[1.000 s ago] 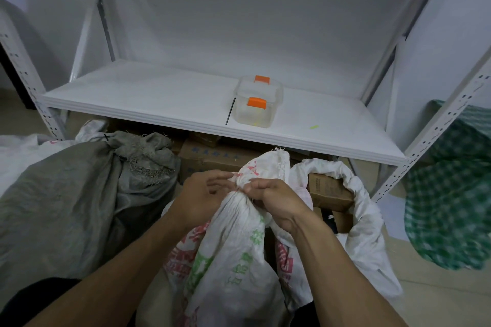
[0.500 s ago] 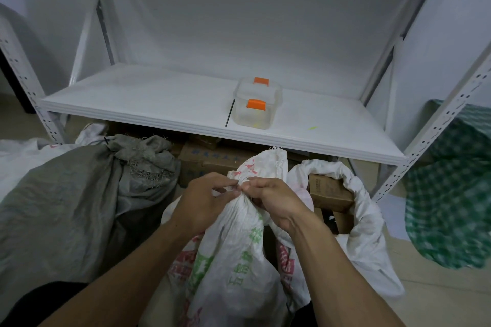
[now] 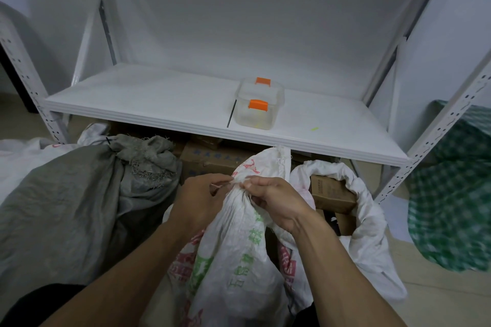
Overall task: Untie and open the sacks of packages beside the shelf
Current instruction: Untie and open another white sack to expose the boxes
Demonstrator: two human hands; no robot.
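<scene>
A white woven sack (image 3: 239,260) with red and green print stands in front of me, its neck bunched and tied with a thin string (image 3: 233,181). My left hand (image 3: 198,200) pinches the string at the neck from the left. My right hand (image 3: 276,200) grips the gathered neck from the right, fingertips at the knot. The sack's loose top (image 3: 268,164) sticks up above the tie. Behind it to the right, a second white sack (image 3: 369,220) lies open with cardboard boxes (image 3: 330,191) showing inside. A grey sack (image 3: 61,210) at the left is tied shut at its neck.
A white metal shelf (image 3: 148,103) runs across just behind the sacks, with a clear plastic box (image 3: 259,103) with orange clasps on it. Cardboard boxes (image 3: 210,159) sit under the shelf. A green checked bag (image 3: 451,194) stands at the right; the shelf's perforated posts (image 3: 438,130) flank it.
Both hands stay at the sack's neck. My left hand's fingers have shifted slightly, drawing the string out a little to the left; the sack itself has hardly moved.
</scene>
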